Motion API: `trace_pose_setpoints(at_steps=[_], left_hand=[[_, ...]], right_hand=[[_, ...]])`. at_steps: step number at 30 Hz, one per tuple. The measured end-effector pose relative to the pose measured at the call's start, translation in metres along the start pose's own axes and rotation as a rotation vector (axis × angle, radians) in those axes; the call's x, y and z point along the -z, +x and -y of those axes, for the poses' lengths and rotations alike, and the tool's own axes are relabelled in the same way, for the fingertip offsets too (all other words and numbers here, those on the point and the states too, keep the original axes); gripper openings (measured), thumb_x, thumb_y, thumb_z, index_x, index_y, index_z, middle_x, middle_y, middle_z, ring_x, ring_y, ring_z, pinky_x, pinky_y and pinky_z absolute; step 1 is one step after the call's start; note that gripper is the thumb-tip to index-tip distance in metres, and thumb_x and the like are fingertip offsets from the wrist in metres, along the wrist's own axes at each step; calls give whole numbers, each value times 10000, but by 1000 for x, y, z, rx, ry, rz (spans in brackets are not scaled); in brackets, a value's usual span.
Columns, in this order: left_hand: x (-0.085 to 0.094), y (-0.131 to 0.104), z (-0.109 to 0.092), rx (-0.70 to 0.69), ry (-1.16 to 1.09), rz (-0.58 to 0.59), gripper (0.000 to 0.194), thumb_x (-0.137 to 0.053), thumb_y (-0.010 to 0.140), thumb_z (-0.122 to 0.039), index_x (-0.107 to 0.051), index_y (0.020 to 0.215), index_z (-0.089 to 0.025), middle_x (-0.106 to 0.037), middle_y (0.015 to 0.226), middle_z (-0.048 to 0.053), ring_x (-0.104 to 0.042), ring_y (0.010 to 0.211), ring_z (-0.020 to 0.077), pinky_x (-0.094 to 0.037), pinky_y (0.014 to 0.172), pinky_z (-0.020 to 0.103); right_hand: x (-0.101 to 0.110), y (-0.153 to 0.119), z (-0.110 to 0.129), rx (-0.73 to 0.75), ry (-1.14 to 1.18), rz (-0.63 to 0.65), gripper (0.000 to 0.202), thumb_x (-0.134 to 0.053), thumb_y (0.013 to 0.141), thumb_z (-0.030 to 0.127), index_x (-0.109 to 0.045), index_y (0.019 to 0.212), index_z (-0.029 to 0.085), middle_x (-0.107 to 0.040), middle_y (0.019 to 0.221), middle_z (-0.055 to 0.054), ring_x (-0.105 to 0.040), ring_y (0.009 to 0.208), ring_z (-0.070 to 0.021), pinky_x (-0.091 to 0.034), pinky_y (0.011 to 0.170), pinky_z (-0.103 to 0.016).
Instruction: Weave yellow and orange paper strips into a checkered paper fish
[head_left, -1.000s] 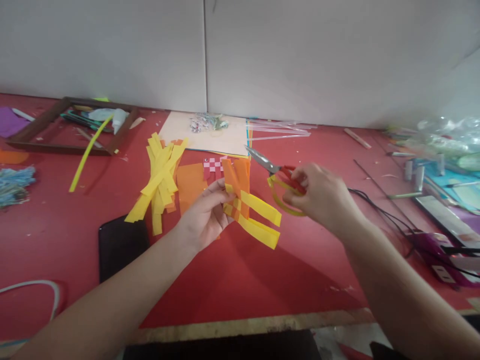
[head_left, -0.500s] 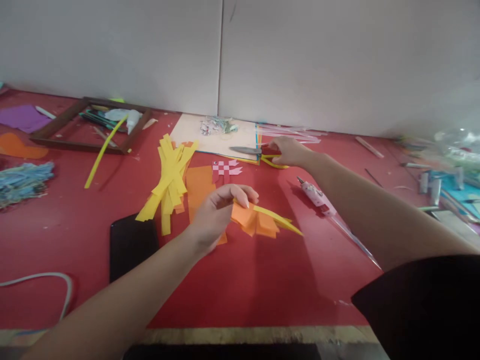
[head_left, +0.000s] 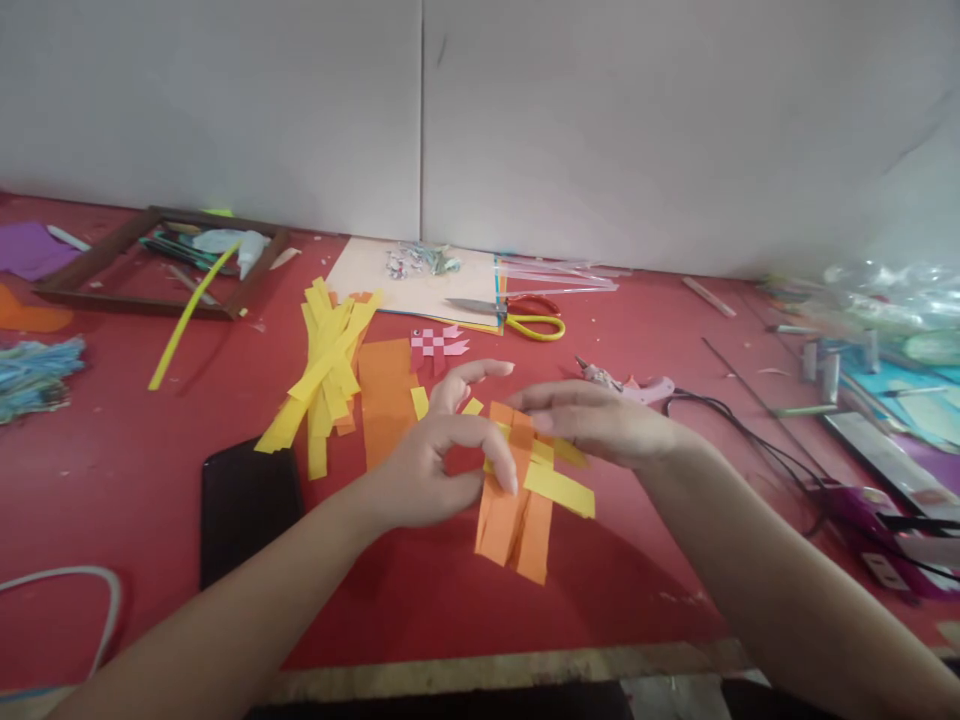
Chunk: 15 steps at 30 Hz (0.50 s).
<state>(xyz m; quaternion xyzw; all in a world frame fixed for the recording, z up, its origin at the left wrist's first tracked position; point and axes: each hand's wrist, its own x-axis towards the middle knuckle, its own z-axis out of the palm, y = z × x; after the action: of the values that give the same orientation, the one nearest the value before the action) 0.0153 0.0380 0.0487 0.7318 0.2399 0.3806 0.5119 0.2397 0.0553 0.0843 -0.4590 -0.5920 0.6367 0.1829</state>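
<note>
A small weave of orange and yellow paper strips [head_left: 523, 507] is held between my two hands above the red table. My left hand [head_left: 427, 465] grips its left side, one finger bent over the front and another finger raised free of it. Against the upper right edge are the fingers of my right hand [head_left: 600, 425]; its thumb is hidden. Just beyond my left hand lie an orange paper sheet [head_left: 386, 400] and a pink checked woven paper fish [head_left: 429, 343]. Scissors [head_left: 534, 318] with red and yellow handles rest farther back, blades partly over cream paper [head_left: 360, 268].
Yellow paper strips [head_left: 330, 360] lie left of the orange sheet, behind a black phone [head_left: 247, 510]. A wooden frame [head_left: 135, 302] stands back left. On the right are a pink glue gun [head_left: 645, 389], black cables [head_left: 757, 435] and a purple power strip [head_left: 862, 535].
My right hand has let go of the scissors, leaving them on the table, and has come back to the weave. The weave is now turned with its orange strips toward me.
</note>
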Motion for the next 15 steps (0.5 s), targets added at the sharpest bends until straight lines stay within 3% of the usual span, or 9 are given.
trace_pose_setpoints(at_steps=[3, 5, 7, 10, 12, 15], left_hand=[[0, 1, 0, 41, 19, 21, 226, -572, 711, -18, -661, 695, -225, -457, 1412, 9, -244, 1445, 281, -262, 1161, 455], [-2, 2, 2, 79, -39, -31, 300, -545, 725, -21, -676, 866, -252, -436, 1434, 12, -293, 1421, 259, -274, 1155, 444], [-4, 4, 5, 201, -196, -130, 405, -522, 725, -37, -629, 1041, -266, -497, 1375, 34, -441, 1318, 233, -371, 1089, 413], [-6, 7, 8, 510, -496, -222, 304, -532, 752, -137, -609, 1036, -212, -635, 1149, 60, -624, 1034, 205, -504, 886, 350], [-7, 9, 8, 667, -591, -198, 213, -559, 827, -294, -626, 995, -181, -678, 998, 67, -652, 898, 198, -519, 793, 335], [-8, 9, 7, 776, -485, -136, 349, -651, 820, -489, -658, 967, -172, -702, 943, 63, -658, 851, 195, -510, 769, 328]], right_hand=[[-7, -2, -10, -19, 154, 43, 347, -805, 708, 407, -681, 930, 171, -681, 802, -16, -624, 697, -119, -523, 631, -246], [-10, -6, -13, 3, 192, -14, 310, -815, 710, 368, -667, 902, 173, -662, 764, 3, -596, 645, -94, -507, 590, -219], [-11, -10, -16, 23, 193, -75, 294, -807, 726, 355, -666, 913, 177, -667, 769, 4, -590, 636, -87, -505, 587, -212], [-12, -13, -20, 29, 166, -119, 291, -797, 738, 359, -673, 926, 176, -689, 798, -11, -609, 657, -98, -517, 609, -222], [-12, -12, -23, 21, 154, -149, 293, -802, 728, 358, -676, 914, 170, -698, 805, -18, -624, 674, -109, -527, 628, -234], [-14, -11, -28, 18, 164, -186, 317, -816, 706, 357, -680, 924, 171, -718, 847, -28, -649, 715, -122, -540, 668, -243]])
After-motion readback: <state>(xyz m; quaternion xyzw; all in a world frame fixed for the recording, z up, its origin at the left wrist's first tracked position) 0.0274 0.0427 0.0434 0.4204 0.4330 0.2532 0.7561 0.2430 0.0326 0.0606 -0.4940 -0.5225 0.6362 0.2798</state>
